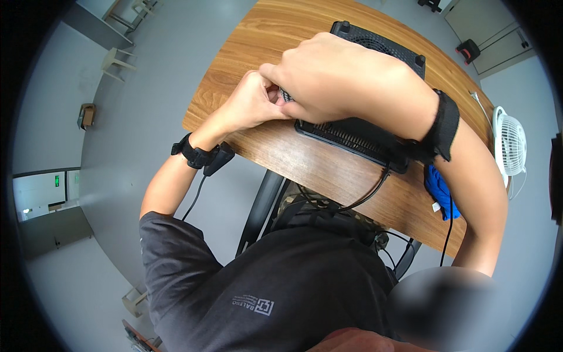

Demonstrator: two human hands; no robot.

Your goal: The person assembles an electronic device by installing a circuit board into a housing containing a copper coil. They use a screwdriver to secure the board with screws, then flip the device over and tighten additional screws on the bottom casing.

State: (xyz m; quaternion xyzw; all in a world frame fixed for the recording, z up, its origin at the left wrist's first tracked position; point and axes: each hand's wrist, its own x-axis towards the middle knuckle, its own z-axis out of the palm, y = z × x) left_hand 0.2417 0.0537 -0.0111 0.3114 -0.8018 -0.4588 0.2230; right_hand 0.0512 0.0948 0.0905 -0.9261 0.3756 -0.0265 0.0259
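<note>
A black box-shaped device [375,42] with a mesh surface, a round fan grille and stubby corner feet lies on the wooden table [234,64]. My right hand [322,79] reaches across it, fingers bent down at its left end, and covers much of it. Against those fingertips my left hand [255,102] is closed in a pinch. A sliver of dark, patterned material shows between the two hands. Whether it belongs to the device or is a separate piece cannot be told. Both wrists carry black straps, the left one with a small black block [220,159].
A black cable [369,192] runs from the device's near side over the table's front edge. To the right lie a crumpled blue cloth [440,190] and, by the table's edge, a white fan [512,144]. Pale stools [116,61] and a cardboard box [87,116] stand on the floor leftward.
</note>
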